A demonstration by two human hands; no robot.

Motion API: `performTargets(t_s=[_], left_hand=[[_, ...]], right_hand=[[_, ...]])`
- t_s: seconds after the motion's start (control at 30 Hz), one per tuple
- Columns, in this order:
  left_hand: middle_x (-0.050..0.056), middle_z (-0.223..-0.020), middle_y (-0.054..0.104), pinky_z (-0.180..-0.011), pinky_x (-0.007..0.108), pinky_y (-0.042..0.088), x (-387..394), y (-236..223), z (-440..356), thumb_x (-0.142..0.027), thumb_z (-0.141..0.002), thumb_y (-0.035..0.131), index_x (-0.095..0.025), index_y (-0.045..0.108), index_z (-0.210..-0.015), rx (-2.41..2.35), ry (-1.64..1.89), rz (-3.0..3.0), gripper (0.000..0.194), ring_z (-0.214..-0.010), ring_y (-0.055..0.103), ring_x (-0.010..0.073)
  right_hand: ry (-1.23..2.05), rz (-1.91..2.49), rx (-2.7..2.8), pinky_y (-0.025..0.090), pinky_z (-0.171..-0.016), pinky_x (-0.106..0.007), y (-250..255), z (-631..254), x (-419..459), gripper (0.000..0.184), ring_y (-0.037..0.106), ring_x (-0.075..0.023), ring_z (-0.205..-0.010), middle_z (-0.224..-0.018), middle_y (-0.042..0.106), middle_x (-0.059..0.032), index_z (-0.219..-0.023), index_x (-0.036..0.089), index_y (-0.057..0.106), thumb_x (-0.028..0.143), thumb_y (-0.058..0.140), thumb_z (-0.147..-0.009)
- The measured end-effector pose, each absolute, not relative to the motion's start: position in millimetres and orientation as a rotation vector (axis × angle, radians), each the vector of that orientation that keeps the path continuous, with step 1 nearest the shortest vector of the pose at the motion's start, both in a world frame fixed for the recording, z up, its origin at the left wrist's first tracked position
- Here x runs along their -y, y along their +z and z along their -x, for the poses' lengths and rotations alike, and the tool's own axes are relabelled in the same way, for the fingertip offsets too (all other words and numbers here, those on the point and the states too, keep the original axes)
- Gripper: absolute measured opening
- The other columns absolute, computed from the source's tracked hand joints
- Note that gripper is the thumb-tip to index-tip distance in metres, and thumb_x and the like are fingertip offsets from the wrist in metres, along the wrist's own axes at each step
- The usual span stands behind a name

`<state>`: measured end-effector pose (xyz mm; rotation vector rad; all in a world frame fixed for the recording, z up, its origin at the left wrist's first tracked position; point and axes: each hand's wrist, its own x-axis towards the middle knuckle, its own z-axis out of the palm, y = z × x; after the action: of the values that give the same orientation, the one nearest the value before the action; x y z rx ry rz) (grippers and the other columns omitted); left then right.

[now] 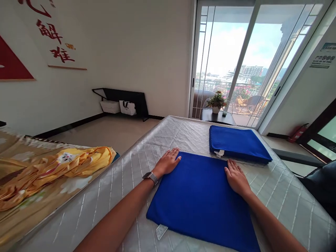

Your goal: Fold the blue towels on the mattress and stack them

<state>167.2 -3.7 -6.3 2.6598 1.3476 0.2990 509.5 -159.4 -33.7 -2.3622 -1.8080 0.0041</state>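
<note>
A folded blue cloth (199, 199) lies flat on the grey quilted mattress (126, 175) right in front of me, with a white label at its near left corner. My left hand (168, 161) rests flat at the cloth's far left corner, fingers stretched out, with a watch on the wrist. My right hand (236, 176) lies flat on the cloth's far right edge, fingers together and extended. A second folded blue cloth (236, 142) sits just beyond, near the mattress's far edge, with a white tag showing.
A yellow printed cloth (52, 168) is bunched on a gold-patterned surface at the left. Past the mattress stand a small dark table with a potted plant (216, 102), a glass sliding door, a black low shelf (123, 99) with bags, and a red fire extinguisher (296, 133).
</note>
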Motion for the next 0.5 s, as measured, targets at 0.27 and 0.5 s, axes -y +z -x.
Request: performTargets(t_s=[0.27,0.5], left_hand=[[0.01,-0.166,0.029,-0.126,0.04,0.013,0,-2,-169,-0.053,-0.102,0.02,-0.013,0.034,-0.157,-1.361,0.267,-2.614,0.07,-0.154,0.023,0.0208],[0.01,-0.165,0.032,-0.126,0.037,0.019,0,-1,-168,-0.049,-0.101,0.02,-0.01,0.037,-0.155,-1.46,0.427,-2.635,0.069,-0.154,0.024,0.0201]], right_hand=[[0.044,2.254,1.888,0.013,-0.126,-0.038,-35,-517,165,0.068,0.014,-0.0203,-0.156,-0.168,0.022,-0.0144,-0.159,0.001,0.025,0.04,0.017,-0.103],[0.067,2.319,1.891,0.011,-0.125,-0.038,-20,-507,169,0.065,0.015,-0.0211,-0.156,-0.168,0.023,-0.0134,-0.159,0.002,0.024,0.035,0.019,-0.104]])
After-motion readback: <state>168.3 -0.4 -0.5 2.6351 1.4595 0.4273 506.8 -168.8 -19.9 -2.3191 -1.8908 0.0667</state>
